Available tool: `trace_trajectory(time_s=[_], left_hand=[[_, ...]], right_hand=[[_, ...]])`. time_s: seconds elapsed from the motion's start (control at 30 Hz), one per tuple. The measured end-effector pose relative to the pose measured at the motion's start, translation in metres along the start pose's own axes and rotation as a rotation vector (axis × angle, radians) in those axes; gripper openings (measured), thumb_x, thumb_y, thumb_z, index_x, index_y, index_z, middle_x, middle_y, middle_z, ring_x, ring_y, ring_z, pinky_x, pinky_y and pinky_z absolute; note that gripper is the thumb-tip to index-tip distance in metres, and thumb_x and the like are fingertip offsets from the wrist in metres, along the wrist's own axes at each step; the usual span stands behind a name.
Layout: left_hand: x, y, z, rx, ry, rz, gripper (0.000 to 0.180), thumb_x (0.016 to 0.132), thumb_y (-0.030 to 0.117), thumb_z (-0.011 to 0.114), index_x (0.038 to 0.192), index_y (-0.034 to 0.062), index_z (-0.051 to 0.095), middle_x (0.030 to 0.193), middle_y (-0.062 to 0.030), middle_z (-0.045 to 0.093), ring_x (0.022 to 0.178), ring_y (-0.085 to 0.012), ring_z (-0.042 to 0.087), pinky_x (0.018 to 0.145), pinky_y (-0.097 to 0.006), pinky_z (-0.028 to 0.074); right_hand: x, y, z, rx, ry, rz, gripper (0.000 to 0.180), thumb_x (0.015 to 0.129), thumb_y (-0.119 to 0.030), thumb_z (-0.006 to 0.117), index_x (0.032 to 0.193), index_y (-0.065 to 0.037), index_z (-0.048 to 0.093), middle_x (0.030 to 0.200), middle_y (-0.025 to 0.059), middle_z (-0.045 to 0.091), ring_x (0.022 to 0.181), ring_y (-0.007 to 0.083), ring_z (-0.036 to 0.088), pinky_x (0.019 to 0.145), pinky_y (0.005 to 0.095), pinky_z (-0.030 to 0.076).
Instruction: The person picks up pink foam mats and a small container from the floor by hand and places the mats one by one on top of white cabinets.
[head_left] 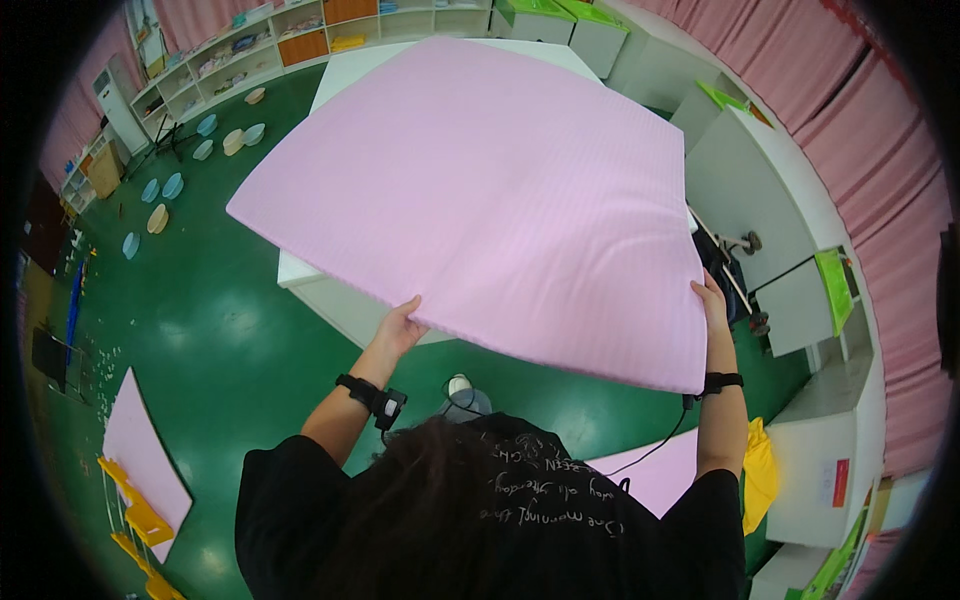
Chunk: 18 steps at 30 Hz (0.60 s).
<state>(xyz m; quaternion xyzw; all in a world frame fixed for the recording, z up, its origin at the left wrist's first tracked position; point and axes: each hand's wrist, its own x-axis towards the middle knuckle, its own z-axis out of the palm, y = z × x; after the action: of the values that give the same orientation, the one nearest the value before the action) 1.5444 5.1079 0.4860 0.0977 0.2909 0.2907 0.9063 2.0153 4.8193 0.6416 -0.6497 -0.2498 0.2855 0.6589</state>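
Note:
A large pink mattress pad (480,190) with fine stripes lies over a white table (340,88) and overhangs its near side. My left hand (402,326) grips the pad's near edge, the thumb on top and the other fingers hidden beneath. At the pad's right edge, close to the near right corner, my right hand (711,298) holds on with the fingers partly hidden. Soft creases run across the right part of the pad. Both of my wrists wear black straps with small devices.
Several basins (234,142) stand on the green floor (240,310) to the left. Another pink pad (150,450) lies at lower left beside yellow chairs (135,500). White cabinets (765,215) line the right side, with a yellow cloth (760,475) nearby. Shelves (230,65) stand behind.

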Motion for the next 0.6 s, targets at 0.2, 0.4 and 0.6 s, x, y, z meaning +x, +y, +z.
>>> trace_trajectory(time_s=[0.2, 0.4, 0.6], left_hand=[[0.041, -0.011, 0.020, 0.120, -0.003, -0.139, 0.032, 0.083, 0.014, 0.054, 0.111, -0.0006, 0.045, 0.108, -0.0143, 0.054, 0.097, -0.0265, 0.055, 0.086, -0.039, 0.046], [0.051, 0.017, 0.027, 0.314, -0.130, -0.187, 0.031, 0.084, 0.022, 0.053, 0.108, 0.0035, 0.047, 0.108, -0.0145, 0.053, 0.099, -0.0328, 0.052, 0.083, -0.049, 0.045], [0.061, 0.081, -0.003, 0.358, 0.333, 0.216, 0.053, 0.080, 0.046, 0.054, 0.107, 0.0024, 0.046, 0.099, -0.0114, 0.054, 0.096, -0.0250, 0.053, 0.078, -0.040, 0.046]], right_hand=[[0.112, 0.014, -0.024, -0.120, -0.124, 0.045, 0.055, 0.079, 0.004, 0.045, 0.132, 0.000, 0.027, 0.124, 0.0129, 0.045, 0.108, 0.0193, 0.048, 0.091, 0.0279, 0.037], [0.172, 0.022, -0.026, -0.327, -0.061, 0.138, 0.054, 0.085, -0.002, 0.046, 0.134, -0.006, 0.025, 0.125, 0.0090, 0.044, 0.107, 0.0160, 0.047, 0.090, 0.0265, 0.038], [0.223, 0.024, -0.019, -0.356, -0.155, 0.104, 0.054, 0.088, -0.007, 0.045, 0.136, -0.008, 0.021, 0.131, 0.0063, 0.038, 0.111, 0.0139, 0.043, 0.093, 0.0266, 0.035]])
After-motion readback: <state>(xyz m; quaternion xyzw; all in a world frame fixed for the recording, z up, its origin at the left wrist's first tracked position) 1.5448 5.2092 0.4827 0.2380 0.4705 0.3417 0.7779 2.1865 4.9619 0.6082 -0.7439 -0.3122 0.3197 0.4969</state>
